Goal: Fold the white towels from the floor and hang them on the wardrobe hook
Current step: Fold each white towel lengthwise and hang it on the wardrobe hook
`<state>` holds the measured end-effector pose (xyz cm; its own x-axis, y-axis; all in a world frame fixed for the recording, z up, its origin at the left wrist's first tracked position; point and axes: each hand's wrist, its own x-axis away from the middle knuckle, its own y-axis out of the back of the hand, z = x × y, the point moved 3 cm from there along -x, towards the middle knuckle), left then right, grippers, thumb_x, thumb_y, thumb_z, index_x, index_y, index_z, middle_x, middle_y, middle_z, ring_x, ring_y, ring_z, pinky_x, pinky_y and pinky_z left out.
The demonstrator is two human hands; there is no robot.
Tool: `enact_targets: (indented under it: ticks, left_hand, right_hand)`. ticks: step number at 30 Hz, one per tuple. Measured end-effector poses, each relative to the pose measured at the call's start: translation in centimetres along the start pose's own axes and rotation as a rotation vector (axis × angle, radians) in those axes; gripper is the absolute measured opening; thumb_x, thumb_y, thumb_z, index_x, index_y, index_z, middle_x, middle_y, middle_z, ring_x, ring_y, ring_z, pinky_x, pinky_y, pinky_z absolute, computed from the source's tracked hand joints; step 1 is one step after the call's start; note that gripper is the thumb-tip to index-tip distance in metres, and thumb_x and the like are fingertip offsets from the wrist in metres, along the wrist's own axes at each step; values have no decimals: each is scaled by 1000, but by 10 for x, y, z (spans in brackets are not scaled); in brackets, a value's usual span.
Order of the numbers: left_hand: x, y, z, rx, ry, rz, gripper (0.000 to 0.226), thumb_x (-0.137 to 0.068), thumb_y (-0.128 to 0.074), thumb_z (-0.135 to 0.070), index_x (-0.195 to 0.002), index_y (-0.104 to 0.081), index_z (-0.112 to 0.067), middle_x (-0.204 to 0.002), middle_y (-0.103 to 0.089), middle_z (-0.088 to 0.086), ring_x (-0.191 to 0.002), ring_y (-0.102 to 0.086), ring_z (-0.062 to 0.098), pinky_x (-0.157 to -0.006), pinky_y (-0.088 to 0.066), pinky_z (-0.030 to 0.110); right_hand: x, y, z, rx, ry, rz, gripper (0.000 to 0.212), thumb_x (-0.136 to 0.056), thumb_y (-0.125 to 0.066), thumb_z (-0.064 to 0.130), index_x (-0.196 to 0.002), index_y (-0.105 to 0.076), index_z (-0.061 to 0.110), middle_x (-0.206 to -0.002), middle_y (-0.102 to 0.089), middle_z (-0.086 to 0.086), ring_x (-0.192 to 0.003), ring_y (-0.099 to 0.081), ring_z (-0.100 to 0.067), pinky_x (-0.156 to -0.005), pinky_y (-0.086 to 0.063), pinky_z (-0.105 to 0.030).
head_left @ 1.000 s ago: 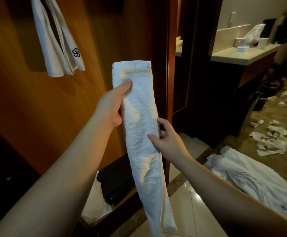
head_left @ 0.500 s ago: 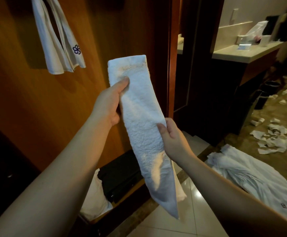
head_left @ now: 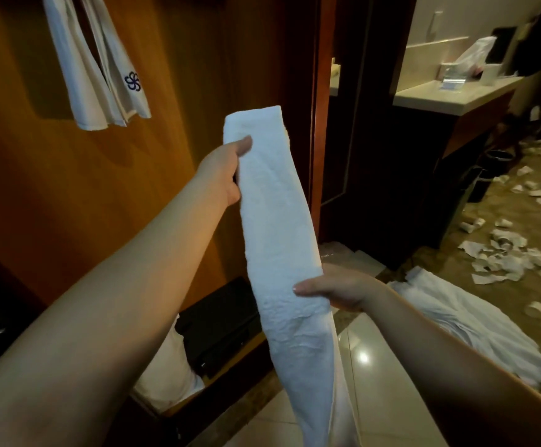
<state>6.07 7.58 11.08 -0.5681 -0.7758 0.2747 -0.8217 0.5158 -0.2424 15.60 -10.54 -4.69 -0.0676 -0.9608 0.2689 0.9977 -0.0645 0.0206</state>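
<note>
Up at the far left, a hanging towel (head_left: 95, 69) with a blue logo is already draped high against the wardrobe door (head_left: 172, 91); the hook itself is out of my view. Moving right, my left hand (head_left: 222, 171) pinches the top end of the folded towel (head_left: 279, 227), thumb pressed on the front, the other fingers hidden behind the cloth. That grip sits much where it was a second ago. The change is lower down: my right hand (head_left: 337, 287) has slid from the middle of the strip toward its lower part, thumb across the front, fingers wrapped behind, and the cloth between the two hands now runs smoother and straighter. I read that as the long fold being evened out, nearly ready to double over or lift to the hook. Its tail dangles loose over the tiled floor (head_left: 375, 398). Further right, a heap of white cloth (head_left: 469, 321) lies on the floor, so more folding waits. Scraps of paper (head_left: 501, 256) litter the ground beyond it.
</note>
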Motion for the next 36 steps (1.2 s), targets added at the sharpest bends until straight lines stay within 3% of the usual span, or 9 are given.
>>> enact_targets:
  ticks: [4,9,11,16,21,23,26,30,36]
  left_hand:
    - [-36,9,9,-14,95,-109,49,-89,-76,-23,-130,-54,-8,-108,-70,16,-93,-70,35,-81,-59,55]
    - [-70,29,49,-93,128,-191,56,-95,-69,-22,-144,-47,-5,-119,-67,17,-101,-68,33,-91,-56,51]
    - [-73,38,65,-81,148,-177,53,-99,-64,-25,-144,-46,-2,-113,-68,18,-94,-68,31,-79,-58,48]
    - [-45,56,118,119,326,87,52,-104,-44,-52,-125,-61,-8,-96,-76,15,-78,-76,30,-56,-61,42]
    - [-10,56,162,-62,282,301,55,-100,-40,-65,-133,-64,-28,-131,-67,12,-116,-68,29,-98,-54,49]
    - [4,56,163,-37,239,347,54,-89,-39,-74,-112,-75,-42,-120,-74,-2,-111,-70,17,-87,-60,36]
    - [19,58,151,-114,68,350,35,-86,-57,-54,-105,-78,-34,-113,-76,-5,-97,-73,8,-67,-58,19]
    - [19,54,129,-130,-69,400,43,-80,-79,-28,-120,-69,-17,-116,-75,6,-103,-73,19,-71,-59,23]
    - [15,59,103,39,-23,536,33,-87,-63,-20,-118,-73,-14,-123,-71,11,-115,-68,29,-85,-59,36]
  right_hand:
    - [3,1,4,-302,41,66,36,-70,-84,25,-105,-81,17,-114,-75,-8,-108,-72,-24,-87,-58,-33]
    - [3,-15,14,-309,51,133,55,-68,-87,18,-119,-69,10,-121,-71,-14,-115,-68,-30,-94,-57,-40]
    - [-1,-13,19,-342,60,78,39,-77,-77,15,-116,-74,11,-123,-71,-15,-115,-68,-31,-94,-57,-40]
    - [-12,4,46,-475,172,-32,57,-63,-95,33,-112,-78,10,-121,-72,-18,-112,-70,-32,-89,-59,-42]
    - [-24,19,72,-437,255,-254,70,-79,-79,37,-137,-57,6,-129,-69,-15,-121,-65,-32,-112,-44,-52]
    - [-25,24,81,-409,291,-317,64,-84,-72,39,-137,-57,9,-126,-71,-11,-118,-67,-28,-108,-49,-47]
    - [-24,23,96,-372,354,-358,54,-90,-66,44,-133,-59,12,-123,-73,-8,-115,-69,-26,-89,-58,-36]
    - [-22,15,115,-395,386,-351,57,-81,-75,54,-123,-64,17,-120,-74,-8,-113,-70,-27,-82,-60,-35]
    - [-25,8,127,-653,387,-294,45,-83,-75,50,-110,-79,15,-125,-71,-15,-114,-69,-35,-85,-60,-46]
